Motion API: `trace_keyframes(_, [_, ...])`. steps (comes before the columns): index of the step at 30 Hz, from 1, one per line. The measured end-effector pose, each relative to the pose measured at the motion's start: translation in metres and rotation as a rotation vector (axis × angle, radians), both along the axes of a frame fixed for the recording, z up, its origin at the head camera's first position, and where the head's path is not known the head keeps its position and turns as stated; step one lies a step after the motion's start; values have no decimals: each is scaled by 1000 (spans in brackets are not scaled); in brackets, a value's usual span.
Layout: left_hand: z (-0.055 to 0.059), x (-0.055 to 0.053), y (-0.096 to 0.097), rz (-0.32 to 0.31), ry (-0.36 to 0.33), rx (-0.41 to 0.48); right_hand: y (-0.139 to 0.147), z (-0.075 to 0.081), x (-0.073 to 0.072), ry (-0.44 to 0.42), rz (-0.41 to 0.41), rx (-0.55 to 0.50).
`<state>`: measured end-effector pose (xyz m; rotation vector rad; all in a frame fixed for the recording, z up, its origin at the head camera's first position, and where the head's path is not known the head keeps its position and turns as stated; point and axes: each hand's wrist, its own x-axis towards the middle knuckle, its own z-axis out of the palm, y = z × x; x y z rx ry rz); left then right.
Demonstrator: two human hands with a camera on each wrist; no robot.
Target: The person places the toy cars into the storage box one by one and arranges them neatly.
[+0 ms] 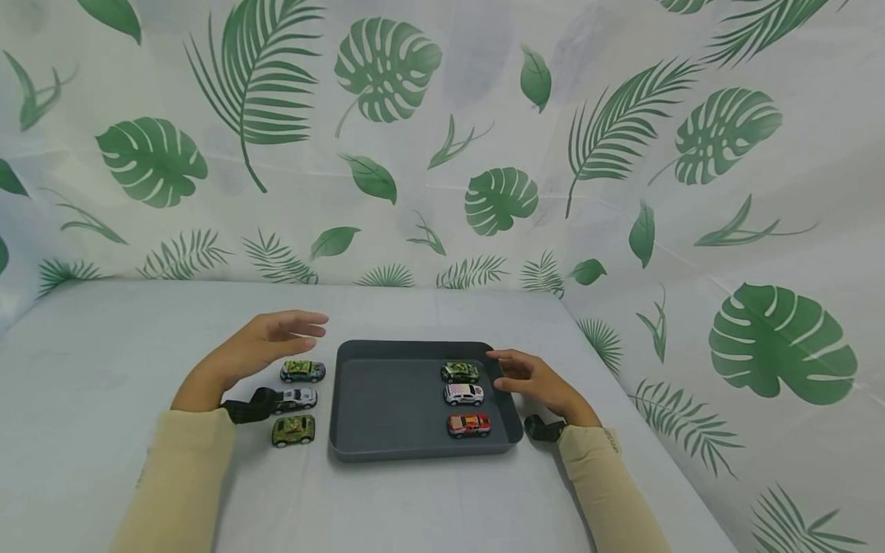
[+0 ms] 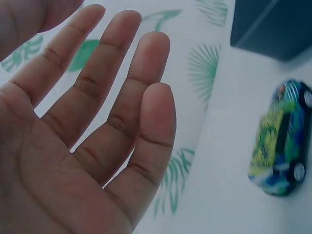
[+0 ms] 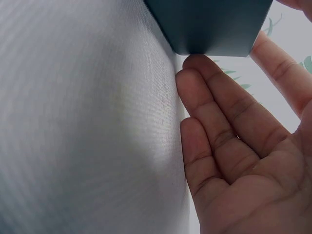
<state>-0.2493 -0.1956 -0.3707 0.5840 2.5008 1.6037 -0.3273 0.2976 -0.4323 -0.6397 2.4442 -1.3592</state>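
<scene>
My left hand [image 1: 259,346] hovers with fingers spread over the left row of toy cars, holding nothing. Below it sit a green-yellow toy car [image 1: 302,371], a silver toy car [image 1: 297,399] partly behind the wrist strap, and a camouflage toy car [image 1: 293,431]. My right hand [image 1: 535,380] holds the dark grey tray [image 1: 387,453] by its back right corner, thumb and index finger over the rim, other fingers low outside the wall. Inside, along the tray's right side, stand a dark green toy car [image 1: 459,372], a white toy car [image 1: 463,394] and a red-orange toy car [image 1: 469,425].
A white cloth [image 1: 387,507] covers the table. Behind and to the right hangs a leaf-printed curtain [image 1: 429,138]. Black straps [image 1: 252,405] sit on both wrists, below beige sleeves [image 1: 183,468].
</scene>
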Motion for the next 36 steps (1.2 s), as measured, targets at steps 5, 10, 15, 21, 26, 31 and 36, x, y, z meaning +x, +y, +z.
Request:
trace_keyframes(5, [-6,-1,-9,45,-19,-9,1,0,0,1,6,-2])
trace_keyframes(10, [-13,-2,-14,82,-28,-26,0,-1,0,0,6,-2])
trace_keyframes(15, [-19,-3,-17,115,-56,-39,1,-1,0,-4,17,-10])
trace_keyframes(21, [-28,-4,-22,151,-105,-77,0,0,0,-6,25,-19])
trace_keyframes(26, [-35,-4,-25,161,-147,-92,0,0,1,-3,24,-15])
trace_keyframes(31, [-40,-7,-28,188,-197,-122,0,1,1,-7,23,-14])
trace_keyframes(36, [-45,-9,-30,187,-199,-151,-1,1,1,-13,23,-18])
